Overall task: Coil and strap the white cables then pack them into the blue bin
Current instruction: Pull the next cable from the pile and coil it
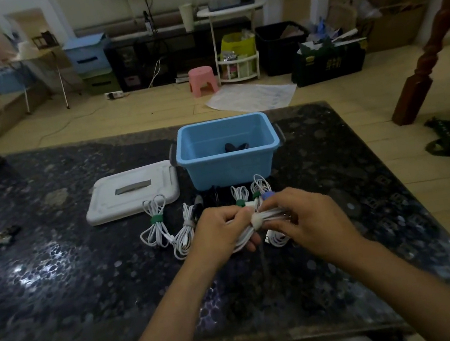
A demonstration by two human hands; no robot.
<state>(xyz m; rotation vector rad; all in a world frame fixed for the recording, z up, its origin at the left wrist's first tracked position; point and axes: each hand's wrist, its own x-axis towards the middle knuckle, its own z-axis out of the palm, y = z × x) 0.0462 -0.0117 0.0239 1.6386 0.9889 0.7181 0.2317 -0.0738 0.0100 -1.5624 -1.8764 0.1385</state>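
Head view: dark table (56,275), then blue bin (228,151) behind the hands, white lid (131,191) beside it. Left hand (217,233) grips the coiled white cable (268,216), lying left-to-right above the table; right hand (304,216) pinches its pale strap (256,220). Best to keep the loops squeezed flat and pull the strap snug around the middle.

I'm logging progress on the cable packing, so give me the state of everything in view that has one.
Blue bin: open, one dark item inside.
White lid: off, flat beside the bin.
Held cable: coiled, white strap around it.
Green-strapped cable: coiled, lying on the table.
Left hand: grips the held cable.
Right hand: pinches the held cable.
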